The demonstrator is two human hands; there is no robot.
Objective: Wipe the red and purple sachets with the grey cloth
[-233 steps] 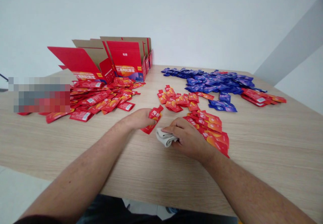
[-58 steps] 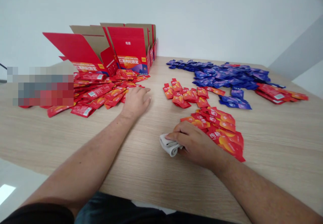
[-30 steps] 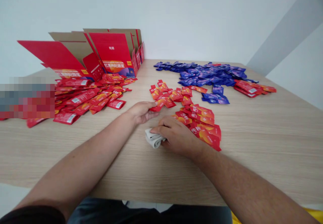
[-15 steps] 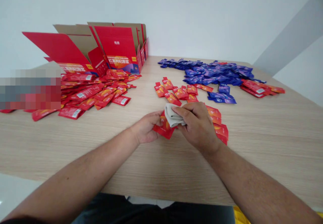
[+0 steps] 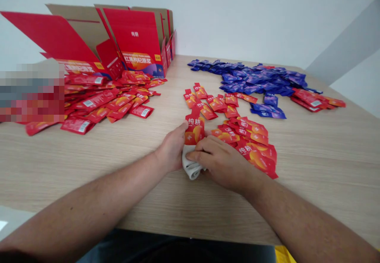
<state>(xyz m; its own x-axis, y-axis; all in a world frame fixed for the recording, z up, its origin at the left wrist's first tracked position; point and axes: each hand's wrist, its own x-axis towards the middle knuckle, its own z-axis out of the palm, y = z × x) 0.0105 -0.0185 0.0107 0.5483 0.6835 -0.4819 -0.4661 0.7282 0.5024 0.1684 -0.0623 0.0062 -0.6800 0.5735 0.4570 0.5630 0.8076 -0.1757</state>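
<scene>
A red pouch [image 5: 194,128] is held over the wooden surface [image 5: 145,203].
The left grip [image 5: 171,148] grasps this pouch by its side; the right grip [image 5: 221,159] pinches a folded pale cloth [image 5: 189,163] against its lower part. I see more red pouches [image 5: 253,154] beside, blue pouches [image 5: 255,80] farther, open red boxes [image 5: 135,43] at the back left.
</scene>
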